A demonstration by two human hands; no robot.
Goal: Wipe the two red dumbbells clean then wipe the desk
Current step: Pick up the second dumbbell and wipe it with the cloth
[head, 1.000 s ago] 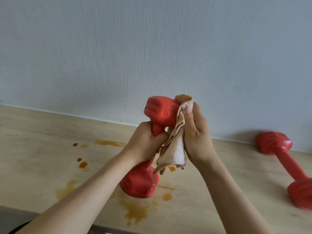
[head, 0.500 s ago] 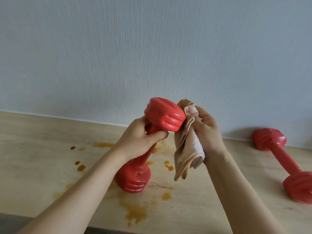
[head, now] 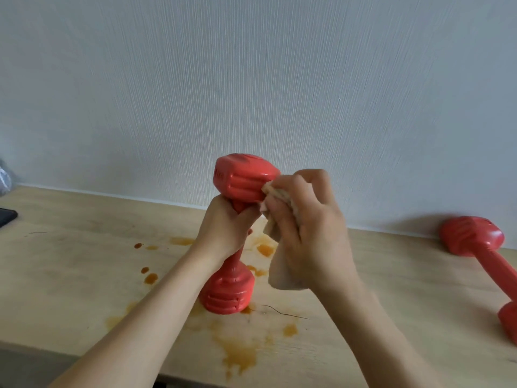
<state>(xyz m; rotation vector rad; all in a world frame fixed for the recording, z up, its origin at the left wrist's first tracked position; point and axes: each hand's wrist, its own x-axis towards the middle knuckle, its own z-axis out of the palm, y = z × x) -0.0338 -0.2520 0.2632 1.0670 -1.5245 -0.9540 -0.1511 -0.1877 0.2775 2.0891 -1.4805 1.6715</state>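
1. Head view: the left hand [head: 223,228] is wrapped around the handle of a red dumbbell [head: 240,180], gripping just under its upper head.
2. That dumbbell stands nearly upright, tilted a little, with its lower head resting on the wooden tabletop [head: 70,275].
3. The right hand [head: 307,228] has its fingers curled around a beige cloth [head: 279,273], clutching it in a bunch.
4. The top of the cloth is pressed against the right side of the dumbbell's upper head; the rest hangs below the palm, clear of the tabletop.
5. A second red dumbbell [head: 475,242] lies on its side at the right edge, well apart from the hands, one head near the wall [head: 251,79] and the other cut off by the frame.
6. Orange-brown stains [head: 240,354] are spread over the tabletop around and in front of the standing dumbbell, with small drops to its left.
7. A dark flat object [head: 7,217] lies at the far left edge of the tabletop; what it is cannot be told.
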